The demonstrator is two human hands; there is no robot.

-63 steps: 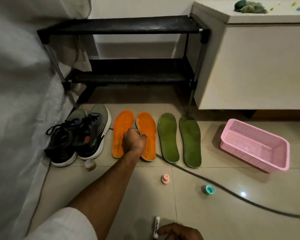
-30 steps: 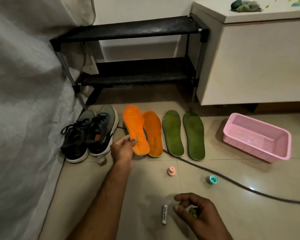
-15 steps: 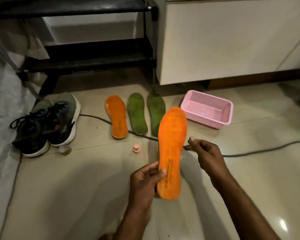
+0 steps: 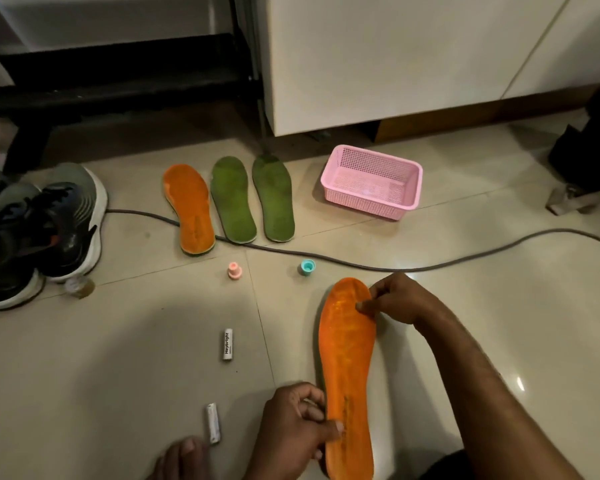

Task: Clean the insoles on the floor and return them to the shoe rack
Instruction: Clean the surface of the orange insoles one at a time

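Observation:
An orange insole (image 4: 347, 368) lies lengthwise in front of me, low over the tiled floor. My left hand (image 4: 291, 431) grips its heel end, thumb on top. My right hand (image 4: 395, 299) pinches the toe end at its right edge; whether it still holds the small green thing cannot be told. A second orange insole (image 4: 189, 209) and two green insoles (image 4: 232, 199) (image 4: 273, 197) lie side by side on the floor further off. The black shoe rack (image 4: 118, 81) stands behind them.
A pair of dark sneakers (image 4: 45, 230) sits at the left. A pink basket (image 4: 373, 181) stands right of the insoles. A grey cable (image 4: 361, 265) crosses the floor. A pink cap (image 4: 234, 270), a teal cap (image 4: 307, 267), two white tubes (image 4: 227, 344) (image 4: 213, 423) and a small bottle (image 4: 78, 287) lie about.
My left hand lifted one orange insole from the row and brought it near me. My right hand has taken its toe end. The view turned right and down.

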